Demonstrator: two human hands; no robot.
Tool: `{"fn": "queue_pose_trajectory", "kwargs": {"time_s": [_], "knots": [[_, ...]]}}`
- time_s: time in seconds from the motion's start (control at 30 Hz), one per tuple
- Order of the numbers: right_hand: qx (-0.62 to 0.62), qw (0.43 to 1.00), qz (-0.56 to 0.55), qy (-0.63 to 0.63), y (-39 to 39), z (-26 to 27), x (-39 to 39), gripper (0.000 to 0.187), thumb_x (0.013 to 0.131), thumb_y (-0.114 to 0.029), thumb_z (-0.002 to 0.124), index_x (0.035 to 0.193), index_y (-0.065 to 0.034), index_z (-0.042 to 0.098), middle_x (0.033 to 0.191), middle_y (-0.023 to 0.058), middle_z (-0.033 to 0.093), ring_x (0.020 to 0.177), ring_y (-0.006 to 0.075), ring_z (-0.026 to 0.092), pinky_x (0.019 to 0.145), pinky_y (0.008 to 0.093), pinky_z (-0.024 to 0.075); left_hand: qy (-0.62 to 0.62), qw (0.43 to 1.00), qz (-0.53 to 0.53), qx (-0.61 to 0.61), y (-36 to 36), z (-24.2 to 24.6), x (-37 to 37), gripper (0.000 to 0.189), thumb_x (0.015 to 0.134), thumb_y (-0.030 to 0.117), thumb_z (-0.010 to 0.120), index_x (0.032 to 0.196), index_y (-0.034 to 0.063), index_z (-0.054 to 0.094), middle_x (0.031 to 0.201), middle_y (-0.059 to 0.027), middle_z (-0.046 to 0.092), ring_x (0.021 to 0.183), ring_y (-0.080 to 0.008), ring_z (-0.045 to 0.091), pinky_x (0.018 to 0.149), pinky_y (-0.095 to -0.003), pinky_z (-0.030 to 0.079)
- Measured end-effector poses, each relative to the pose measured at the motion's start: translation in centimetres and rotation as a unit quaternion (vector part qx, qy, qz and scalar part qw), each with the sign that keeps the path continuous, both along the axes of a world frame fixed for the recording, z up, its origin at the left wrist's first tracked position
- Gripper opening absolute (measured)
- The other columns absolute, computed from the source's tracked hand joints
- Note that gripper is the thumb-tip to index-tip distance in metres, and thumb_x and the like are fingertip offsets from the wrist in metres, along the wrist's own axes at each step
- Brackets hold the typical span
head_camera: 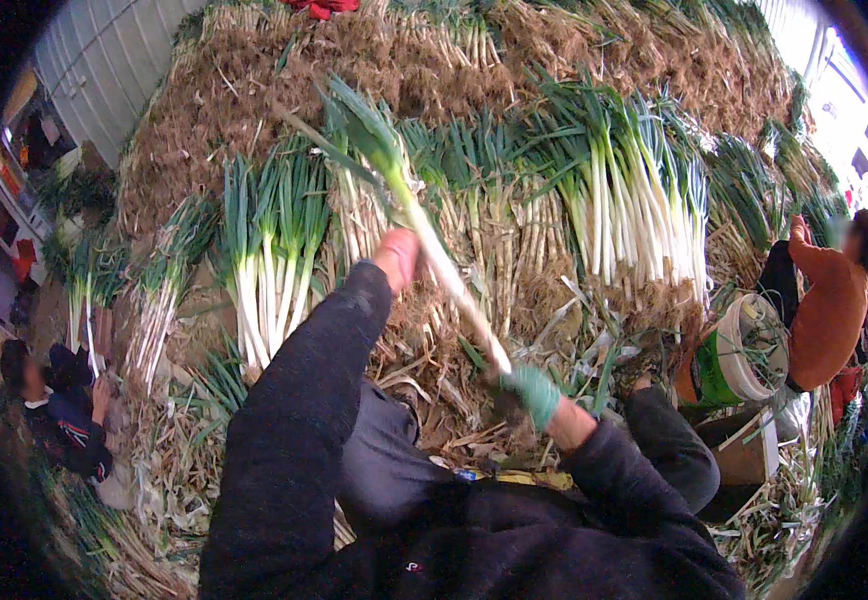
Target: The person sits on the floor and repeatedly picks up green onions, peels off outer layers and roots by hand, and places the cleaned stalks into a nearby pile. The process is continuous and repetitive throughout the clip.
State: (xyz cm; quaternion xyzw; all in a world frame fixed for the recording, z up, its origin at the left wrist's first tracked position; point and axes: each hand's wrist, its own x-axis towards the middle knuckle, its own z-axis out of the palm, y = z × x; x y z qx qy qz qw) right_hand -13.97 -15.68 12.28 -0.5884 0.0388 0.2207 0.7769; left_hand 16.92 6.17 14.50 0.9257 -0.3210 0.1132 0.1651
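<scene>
A long green onion (445,262) slants across the middle of the view, its leafy green top up and left, its white shank down and right. My right hand (535,394), in a green glove, grips the root end. My left hand (398,259) is closed at the left side of the shank, below the leaves, its fingers mostly hidden. Left of it lie several clean white-shanked green onions (269,277). Right of it is a larger pile of clean green onions (629,195). Between these piles, unpeeled green onions (501,247) with dry brown skins and roots lie in a row.
Stacked, rooty green onions (434,67) fill the far side. Peeled skins (464,435) litter the ground between my legs. At right stand a white-and-green bucket (753,349) with leaf scraps and a person in an orange top (828,300). Another person (66,412) sits at left.
</scene>
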Motion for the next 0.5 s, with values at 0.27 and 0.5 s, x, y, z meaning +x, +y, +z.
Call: {"fn": "queue_pose_trajectory", "kwargs": {"time_s": [0.27, 0.5], "knots": [[0.148, 0.976, -0.035, 0.154, 1.8, 8.6, 12.5, 0.020, 0.098, -0.026, 0.061, 0.099, -0.0070, 0.066, 0.069, -0.0026, 0.058, 0.052, 0.0116, 0.053, 0.043, 0.0272, 0.0398, 0.211, 0.913, -0.256, 0.238, 3.4, -12.3, 3.0, 0.019, 0.077, 0.030, 0.071, 0.083, 0.0126, 0.077, 0.092, -0.0120, 0.074, 0.090, -0.0265, 0.070, 0.084, -0.0419, 0.054], [0.209, 0.943, -0.081, 0.247, -7.4, -0.1, 0.8, 0.023, 0.097, -0.029, 0.064, 0.100, -0.0060, 0.063, 0.066, -0.0021, 0.057, 0.048, 0.0094, 0.051, 0.040, 0.0260, 0.0391, 0.470, 0.882, 0.021, 0.026, -4.9, -3.7, -2.9, 0.058, 0.096, 0.055, 0.055, 0.091, -0.0003, 0.074, 0.081, -0.0157, 0.070, 0.075, -0.0268, 0.070, 0.073, -0.0423, 0.057]]}}
